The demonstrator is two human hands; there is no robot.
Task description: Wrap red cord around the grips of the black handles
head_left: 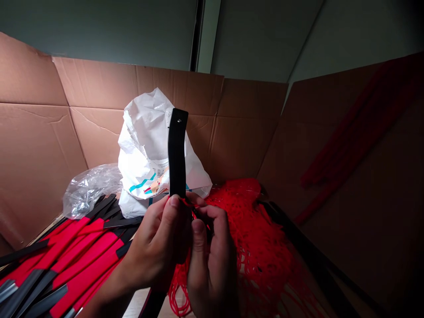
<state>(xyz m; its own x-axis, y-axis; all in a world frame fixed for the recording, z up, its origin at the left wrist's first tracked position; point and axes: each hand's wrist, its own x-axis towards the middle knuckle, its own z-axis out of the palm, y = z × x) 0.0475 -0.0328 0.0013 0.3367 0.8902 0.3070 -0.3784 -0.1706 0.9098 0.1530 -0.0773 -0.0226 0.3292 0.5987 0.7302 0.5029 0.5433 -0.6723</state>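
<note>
My left hand (155, 234) is closed around a black strap (177, 150) that stands upright, with a small metal rivet or eyelet near its top end. Close beside it, my right hand (212, 251) has its thumb and fingers curled together at the strap's lower part. Thin red cord (179, 296) hangs in a loop below and between the hands. Some red and dark material shows between the fingers, but what the right hand grips is shadowed and mostly hidden. A black piece continues below the left hand.
Several red straps with black ends (89, 251) lie piled at left. Behind stand a white plastic bag (139, 141) and a clear plastic bag (92, 185). A tangle of red cord (258, 238) lies at right. Cardboard walls (99, 88) surround the area; red material (357, 132) hangs on the right one.
</note>
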